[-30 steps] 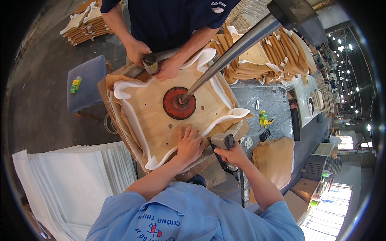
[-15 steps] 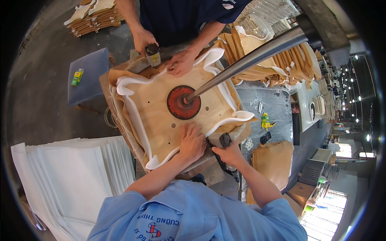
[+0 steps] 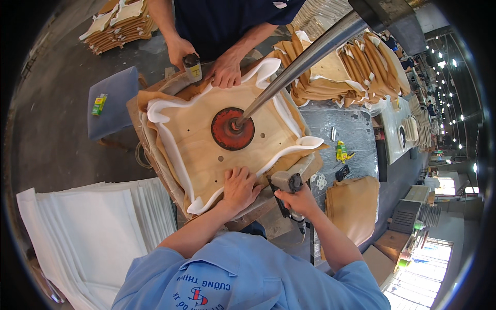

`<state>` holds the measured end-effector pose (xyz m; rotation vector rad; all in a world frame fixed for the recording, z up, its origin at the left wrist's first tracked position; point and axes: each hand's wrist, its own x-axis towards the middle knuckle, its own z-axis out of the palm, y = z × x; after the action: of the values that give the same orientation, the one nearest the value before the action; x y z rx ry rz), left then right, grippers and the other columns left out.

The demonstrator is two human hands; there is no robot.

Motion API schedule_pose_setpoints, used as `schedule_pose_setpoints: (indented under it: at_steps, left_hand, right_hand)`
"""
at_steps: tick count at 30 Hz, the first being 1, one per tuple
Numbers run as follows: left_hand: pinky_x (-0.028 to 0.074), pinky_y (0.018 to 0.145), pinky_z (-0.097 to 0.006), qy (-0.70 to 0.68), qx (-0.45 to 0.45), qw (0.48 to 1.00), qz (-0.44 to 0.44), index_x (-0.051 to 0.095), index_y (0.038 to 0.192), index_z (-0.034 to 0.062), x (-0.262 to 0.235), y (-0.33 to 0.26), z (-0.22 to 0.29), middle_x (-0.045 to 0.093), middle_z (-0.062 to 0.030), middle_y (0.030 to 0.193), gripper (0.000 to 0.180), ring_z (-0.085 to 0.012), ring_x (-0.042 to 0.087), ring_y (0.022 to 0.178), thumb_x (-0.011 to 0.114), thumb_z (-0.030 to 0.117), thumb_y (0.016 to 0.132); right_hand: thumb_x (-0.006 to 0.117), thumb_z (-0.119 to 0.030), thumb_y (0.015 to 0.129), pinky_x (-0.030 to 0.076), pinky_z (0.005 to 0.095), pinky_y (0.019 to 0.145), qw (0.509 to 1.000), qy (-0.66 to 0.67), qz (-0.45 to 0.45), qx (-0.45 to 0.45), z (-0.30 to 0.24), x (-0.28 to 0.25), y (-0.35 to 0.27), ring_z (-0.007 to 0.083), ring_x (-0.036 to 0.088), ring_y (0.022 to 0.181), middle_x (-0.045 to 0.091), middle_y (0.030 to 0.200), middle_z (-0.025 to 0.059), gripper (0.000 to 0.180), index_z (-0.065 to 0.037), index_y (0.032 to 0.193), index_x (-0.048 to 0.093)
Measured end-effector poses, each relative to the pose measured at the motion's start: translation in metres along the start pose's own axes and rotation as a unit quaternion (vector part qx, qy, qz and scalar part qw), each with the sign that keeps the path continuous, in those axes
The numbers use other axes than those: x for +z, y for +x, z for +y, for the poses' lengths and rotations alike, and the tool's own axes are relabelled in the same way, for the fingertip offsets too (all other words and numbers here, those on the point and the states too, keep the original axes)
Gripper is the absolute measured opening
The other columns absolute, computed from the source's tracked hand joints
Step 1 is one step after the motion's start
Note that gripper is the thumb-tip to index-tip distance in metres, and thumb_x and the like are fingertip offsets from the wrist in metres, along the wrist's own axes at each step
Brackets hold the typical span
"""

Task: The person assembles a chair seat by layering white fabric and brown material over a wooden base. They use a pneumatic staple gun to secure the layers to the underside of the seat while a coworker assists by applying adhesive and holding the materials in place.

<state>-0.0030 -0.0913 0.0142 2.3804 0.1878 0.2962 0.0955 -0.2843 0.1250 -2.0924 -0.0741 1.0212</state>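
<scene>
My left hand point(image 3: 239, 191) lies on the near edge of a plywood seat panel point(image 3: 191, 142), fingers stretched forward over the wood. White foam padding point(image 3: 172, 155) and brown fabric point(image 3: 164, 142) wrap up around the panel's rim. In my right hand point(image 3: 302, 200) is a grey staple gun point(image 3: 285, 181), gripped by its handle just off the panel's near right edge. A red round press pad point(image 3: 232, 129) on a metal rod point(image 3: 305, 67) bears on the panel's middle. Across from me, a co-worker holds another staple gun point(image 3: 192, 67) and rests the other hand point(image 3: 226, 71) on the far edge.
At the left are a blue stool point(image 3: 111, 106) with a small yellow-green box and a stack of white sheets point(image 3: 88, 222). To the right, a plastic-covered table point(image 3: 351, 134) carries brown fabric pieces point(image 3: 353, 206) and padded covers point(image 3: 356, 67).
My right hand has drawn the staple gun slightly away from the panel's edge. My left hand has shifted back toward the near rim. The co-worker's free hand has moved up and left along the far edge.
</scene>
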Motion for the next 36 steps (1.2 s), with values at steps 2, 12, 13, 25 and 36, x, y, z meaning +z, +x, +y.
schedule_pose_setpoints:
  at_steps: [2,12,13,25,36]
  left_hand:
    - [0.038,0.095,-0.049,0.004,0.017,1.0,0.006,0.076,0.092,0.0126,0.005,0.002,-0.005,0.061,-0.007,0.103,0.019,-0.0315,0.056,0.11,0.082,0.03,0.088]
    - [0.038,0.096,-0.049,-0.031,-0.035,0.999,-0.003,0.075,0.09,0.0129,0.008,0.008,-0.003,0.061,-0.0073,0.105,0.014,-0.0318,0.055,0.11,0.079,0.026,0.089]
    - [0.038,0.096,-0.049,-0.032,-0.033,0.999,-0.002,0.075,0.09,0.0127,0.009,0.009,-0.003,0.061,-0.0073,0.106,0.014,-0.0318,0.055,0.111,0.079,0.026,0.089]
    - [0.038,0.099,-0.051,-0.014,-0.017,1.0,-0.006,0.074,0.094,0.0091,-0.002,0.003,-0.012,0.059,-0.0122,0.112,0.02,-0.0352,0.053,0.115,0.079,0.028,0.089]
    - [0.039,0.102,-0.051,-0.031,-0.038,0.998,-0.032,0.076,0.099,0.0098,-0.003,0.002,-0.011,0.059,-0.0112,0.118,0.018,-0.0345,0.053,0.12,0.079,0.024,0.088]
  right_hand:
    - [0.085,-0.019,0.095,0.05,0.0296,0.053,1.0,-0.011,-0.004,0.019,-0.005,0.001,0.001,0.0091,0.062,0.057,0.071,0.077,0.0019,0.023,0.001,0.1,0.074]
    - [0.087,-0.023,0.094,0.048,0.0329,0.052,0.998,-0.063,0.003,0.004,-0.011,0.017,0.014,0.0117,0.062,0.055,0.066,0.069,0.0018,0.028,0.001,0.1,0.072]
    - [0.087,-0.023,0.093,0.048,0.0331,0.052,0.996,-0.086,0.019,-0.02,-0.009,0.02,0.017,0.0118,0.062,0.055,0.066,0.068,0.0019,0.029,0.001,0.1,0.073]
    - [0.088,-0.021,0.092,0.052,0.0315,0.054,0.998,-0.048,-0.01,0.039,-0.021,0.017,0.007,0.0108,0.065,0.057,0.073,0.076,0.0056,0.027,0.002,0.098,0.076]
    - [0.087,-0.025,0.093,0.05,0.0339,0.053,0.986,-0.159,0.042,-0.037,-0.005,0.028,0.021,0.012,0.063,0.055,0.067,0.067,0.003,0.028,0.0,0.092,0.074]
